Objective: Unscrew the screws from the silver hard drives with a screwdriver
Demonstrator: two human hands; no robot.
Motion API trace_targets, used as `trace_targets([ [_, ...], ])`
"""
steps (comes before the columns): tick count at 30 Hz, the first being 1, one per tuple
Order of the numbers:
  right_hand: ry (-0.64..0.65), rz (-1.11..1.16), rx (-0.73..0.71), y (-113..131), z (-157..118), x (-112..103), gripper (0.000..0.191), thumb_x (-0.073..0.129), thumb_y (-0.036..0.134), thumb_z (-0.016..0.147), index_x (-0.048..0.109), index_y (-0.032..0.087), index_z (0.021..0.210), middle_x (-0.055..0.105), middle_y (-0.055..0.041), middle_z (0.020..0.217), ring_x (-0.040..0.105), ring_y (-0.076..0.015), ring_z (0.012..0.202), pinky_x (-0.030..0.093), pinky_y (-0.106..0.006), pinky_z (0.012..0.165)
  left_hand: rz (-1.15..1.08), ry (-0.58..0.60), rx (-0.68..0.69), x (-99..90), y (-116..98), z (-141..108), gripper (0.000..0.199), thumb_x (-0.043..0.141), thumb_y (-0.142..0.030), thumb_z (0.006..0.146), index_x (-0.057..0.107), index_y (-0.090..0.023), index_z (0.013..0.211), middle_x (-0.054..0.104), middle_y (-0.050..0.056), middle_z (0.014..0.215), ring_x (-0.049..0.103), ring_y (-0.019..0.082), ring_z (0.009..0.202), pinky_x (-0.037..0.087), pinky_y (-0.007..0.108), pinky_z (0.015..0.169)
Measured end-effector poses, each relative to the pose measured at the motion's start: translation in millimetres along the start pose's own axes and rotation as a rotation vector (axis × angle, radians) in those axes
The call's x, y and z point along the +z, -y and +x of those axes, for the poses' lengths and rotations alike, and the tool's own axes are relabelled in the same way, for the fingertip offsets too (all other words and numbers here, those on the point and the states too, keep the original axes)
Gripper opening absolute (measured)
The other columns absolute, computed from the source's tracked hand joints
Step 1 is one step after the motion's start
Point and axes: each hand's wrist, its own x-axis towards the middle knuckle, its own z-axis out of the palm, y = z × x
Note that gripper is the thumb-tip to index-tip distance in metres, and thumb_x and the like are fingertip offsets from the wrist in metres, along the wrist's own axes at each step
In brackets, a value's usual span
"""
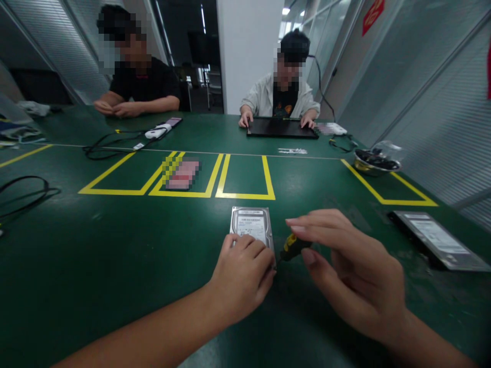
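A silver hard drive [251, 225] with a white label lies flat on the green table [115, 266] in front of me. My left hand [241, 276] rests on its near end, fingers curled over the edge, pinning it down. My right hand [345, 266] holds a small screwdriver with a yellow and black handle [292, 246] between thumb and fingers. Its tip points at the drive's near right corner, where my left fingers hide the contact.
Yellow tape boxes [245, 179] mark the table ahead. A second flat drive or tray [437, 239] lies at right, a metal bowl [376, 162] beyond it. Black cables [23, 191] lie at left. Two people sit across; one's hands rest on a black laptop [282, 128].
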Motion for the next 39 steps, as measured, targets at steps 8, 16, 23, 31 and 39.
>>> trace_targets([
  [8,-0.064,0.015,0.061,-1.7,-6.4,4.5,0.040,0.065,0.005,0.079,0.065,0.025,0.114,0.059,-0.0057,0.105,0.059,-0.0189,0.099,0.053,-0.033,0.077,0.000,-0.002,0.002,0.4,-0.4,0.4,0.006,0.059,-0.027,0.089,0.060,-0.021,0.091,0.066,0.004,0.095,0.055,0.027,0.098,0.033,0.046,0.085],
  [16,-0.060,0.065,0.068,-2.3,-6.1,7.1,0.045,0.066,0.007,0.078,0.061,0.024,0.120,0.061,-0.0072,0.112,0.059,-0.0221,0.106,0.052,-0.038,0.086,-0.003,-0.004,0.001,-0.6,-0.8,0.6,0.005,0.058,-0.026,0.089,0.059,-0.021,0.088,0.065,0.004,0.092,0.054,0.026,0.096,0.033,0.045,0.083],
  [23,-0.063,0.120,0.107,-3.3,-8.8,9.1,0.042,0.060,0.003,0.082,0.061,0.022,0.119,0.061,-0.0061,0.108,0.058,-0.0189,0.102,0.051,-0.035,0.084,0.018,-0.002,0.005,2.2,0.5,0.2,0.007,0.060,-0.029,0.089,0.059,-0.022,0.090,0.065,0.002,0.092,0.054,0.027,0.096,0.032,0.046,0.082],
  [31,-0.107,0.090,0.105,-5.1,-9.1,9.8,0.043,0.072,0.006,0.077,0.063,0.023,0.115,0.056,-0.0041,0.103,0.056,-0.0167,0.097,0.051,-0.032,0.080,0.010,-0.003,0.006,0.3,-0.1,0.6,0.006,0.060,-0.026,0.088,0.061,-0.021,0.092,0.066,0.004,0.094,0.055,0.027,0.098,0.033,0.045,0.084],
  [39,-0.058,0.089,0.080,-3.8,-7.3,6.5,0.041,0.061,0.005,0.083,0.061,0.020,0.121,0.061,-0.0073,0.114,0.057,-0.0199,0.108,0.050,-0.036,0.086,0.011,0.005,0.002,-0.7,-0.1,0.8,0.006,0.062,-0.027,0.088,0.060,-0.021,0.088,0.065,0.003,0.092,0.054,0.026,0.095,0.032,0.045,0.082],
])
